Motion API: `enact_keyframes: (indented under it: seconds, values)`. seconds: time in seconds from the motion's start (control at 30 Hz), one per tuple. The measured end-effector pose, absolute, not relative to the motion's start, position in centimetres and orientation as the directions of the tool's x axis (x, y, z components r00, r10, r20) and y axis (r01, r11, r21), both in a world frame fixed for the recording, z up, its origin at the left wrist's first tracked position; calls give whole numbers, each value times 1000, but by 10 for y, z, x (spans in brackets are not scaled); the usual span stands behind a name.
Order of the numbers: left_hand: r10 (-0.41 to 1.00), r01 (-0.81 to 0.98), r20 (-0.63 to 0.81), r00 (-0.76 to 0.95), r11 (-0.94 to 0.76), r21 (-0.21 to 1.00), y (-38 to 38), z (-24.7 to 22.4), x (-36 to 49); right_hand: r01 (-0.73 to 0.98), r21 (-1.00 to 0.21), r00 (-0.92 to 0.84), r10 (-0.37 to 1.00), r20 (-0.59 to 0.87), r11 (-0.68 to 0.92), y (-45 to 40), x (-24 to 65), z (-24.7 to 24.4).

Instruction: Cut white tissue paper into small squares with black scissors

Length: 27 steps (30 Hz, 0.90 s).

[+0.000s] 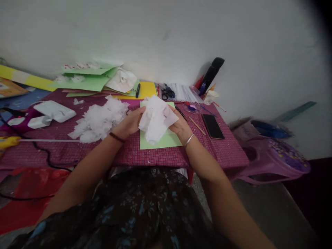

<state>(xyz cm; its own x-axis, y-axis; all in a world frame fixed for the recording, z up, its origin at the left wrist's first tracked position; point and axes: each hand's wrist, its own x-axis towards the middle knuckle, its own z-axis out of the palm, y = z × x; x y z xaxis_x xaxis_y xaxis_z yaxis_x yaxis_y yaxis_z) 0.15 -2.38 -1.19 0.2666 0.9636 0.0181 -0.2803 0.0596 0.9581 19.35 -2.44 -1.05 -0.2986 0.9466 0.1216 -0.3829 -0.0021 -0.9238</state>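
Note:
A crumpled white paper sheet is held up in front of me between both hands. My left hand grips its left side, with the fingertips partly hidden behind it. On the other side, my right hand is closed on the right edge. Below the white sheet lies a light green paper on the checked tablecloth. Just left of my left hand sits a heap of torn white paper pieces.
A hot glue gun and white adapter with a black cable lie left. Folded green papers rest against the wall. Scissors, a wooden stick and a phone lie right. A pink stool stands beyond the table.

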Motion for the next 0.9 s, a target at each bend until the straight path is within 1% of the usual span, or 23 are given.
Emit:
enact_keyframes:
  seconds: [0.07,0.2,0.33,0.4,0.47,0.5,0.53,0.6,0.67,0.7,0.73,0.77,0.8,0.83,0.9]
  values:
    - [955,-272,-25,296,109,956,-25,-9,0,-370,-929,-305,945,118,-3,-23,194,-11]
    - [977,-284,0,213,62,957,-29,0,-7,-322,-947,-273,957,100,8,-21,198,-11]
    - [968,-135,-26,249,61,989,-25,7,-22,-219,-975,-267,959,95,35,-22,200,-9]
    - [960,-64,-50,275,71,995,-21,7,-28,-129,-990,-266,959,95,62,-23,199,-7]
    - [959,-38,-57,279,71,997,-17,6,-31,-38,-995,-253,962,98,91,-23,198,-6]
    - [969,-19,-33,246,39,999,-15,5,-32,-1,-994,-247,963,105,108,-23,197,-6]
    - [984,10,19,175,-21,1000,-13,5,-32,30,-991,-239,964,116,127,-23,196,-6]
    - [980,102,194,-43,-189,977,-12,4,-30,90,-979,-209,965,158,180,-24,194,-6]
    - [869,248,430,-245,-372,894,-15,5,-26,139,-963,-173,963,205,230,-24,192,-6]
    - [818,296,505,-275,-427,854,-18,5,-23,153,-956,-163,961,224,249,-25,190,-7]
    - [818,292,518,-248,-447,846,-22,6,-19,159,-951,-158,957,242,267,-26,189,-7]
    - [846,266,498,-191,-443,856,-26,7,-15,161,-945,-159,952,260,285,-27,187,-8]
    - [893,220,437,-108,-408,886,-31,7,-10,164,-938,-162,947,278,304,-28,186,-9]
    - [938,162,346,-15,-339,927,-35,6,-5,174,-929,-163,940,300,327,-29,184,-9]
    - [973,85,185,140,-198,977,-41,3,3,212,-905,-166,926,339,370,-32,182,-11]
